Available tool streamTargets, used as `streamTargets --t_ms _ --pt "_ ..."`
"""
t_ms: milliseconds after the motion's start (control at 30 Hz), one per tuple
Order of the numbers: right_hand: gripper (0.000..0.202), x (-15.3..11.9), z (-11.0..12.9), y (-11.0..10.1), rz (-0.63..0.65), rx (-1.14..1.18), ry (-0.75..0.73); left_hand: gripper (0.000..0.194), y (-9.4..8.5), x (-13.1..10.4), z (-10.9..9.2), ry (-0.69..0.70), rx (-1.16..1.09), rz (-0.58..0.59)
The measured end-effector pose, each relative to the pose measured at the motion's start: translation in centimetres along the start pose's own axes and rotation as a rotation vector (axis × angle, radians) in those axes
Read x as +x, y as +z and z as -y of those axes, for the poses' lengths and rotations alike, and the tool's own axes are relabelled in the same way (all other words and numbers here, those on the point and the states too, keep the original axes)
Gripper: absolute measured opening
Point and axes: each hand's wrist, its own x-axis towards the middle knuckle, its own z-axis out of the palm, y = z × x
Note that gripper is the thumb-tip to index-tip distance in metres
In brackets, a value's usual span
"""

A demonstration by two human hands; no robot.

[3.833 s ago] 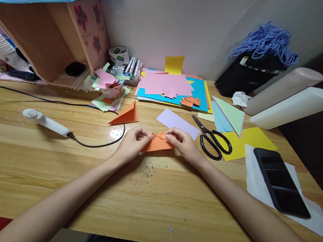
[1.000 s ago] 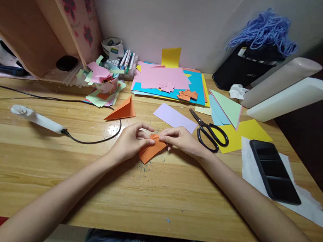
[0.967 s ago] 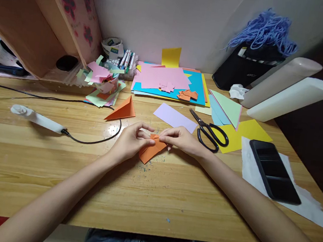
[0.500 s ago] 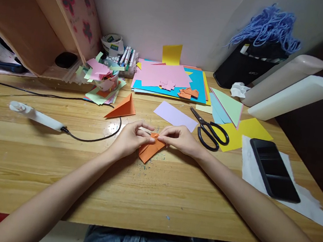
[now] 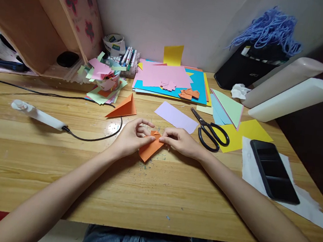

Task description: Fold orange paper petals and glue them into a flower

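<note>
A small folded orange paper (image 5: 150,149) is held just above the wooden table, in the middle of the view. My left hand (image 5: 132,138) pinches its upper left part between thumb and fingers. On its upper right edge, my right hand (image 5: 180,140) grips it with thumb and forefinger. A small fold shows at the top, between the two thumbs. Behind my left hand stands another folded orange paper (image 5: 124,107). A lilac paper strip (image 5: 176,117) and black-handled scissors (image 5: 211,131) lie beyond my right hand.
Yellow paper (image 5: 246,134) and a phone (image 5: 274,170) on white tissue lie at the right. Coloured sheets (image 5: 167,74) are stacked by the wall. A white device (image 5: 38,115) with a black cable (image 5: 98,140) lies left.
The orange paper has turned slightly in my fingers, and the fold at its top looks raised. My right hand has shifted a little. The whole view has moved slightly.
</note>
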Motion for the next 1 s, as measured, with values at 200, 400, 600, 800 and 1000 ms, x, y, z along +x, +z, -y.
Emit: streamTargets --t_ms 200,400,600,800,1000 --pt "0.032 0.0 -0.9 0.2 -0.023 0.024 0.012 0.039 0.0 0.0 -0.1 -0.006 0.023 -0.028" --pt "0.023 0.2 -1.1 0.0 0.016 0.138 0.005 0.038 -0.1 0.1 0.2 0.036 0.035 -0.016" --pt "0.028 0.0 -0.7 0.4 -0.04 0.051 -0.02 0.036 0.4 -0.4 0.0 0.04 0.045 0.096" --pt "0.02 -0.3 -0.5 1.3 -0.09 -0.023 -0.114 0.035 0.8 -0.5 0.1 0.048 0.076 0.125" --pt "0.018 -0.3 -0.1 1.8 -0.138 -0.051 -0.111 0.032 1.2 -0.6 0.3 0.075 0.076 0.099"
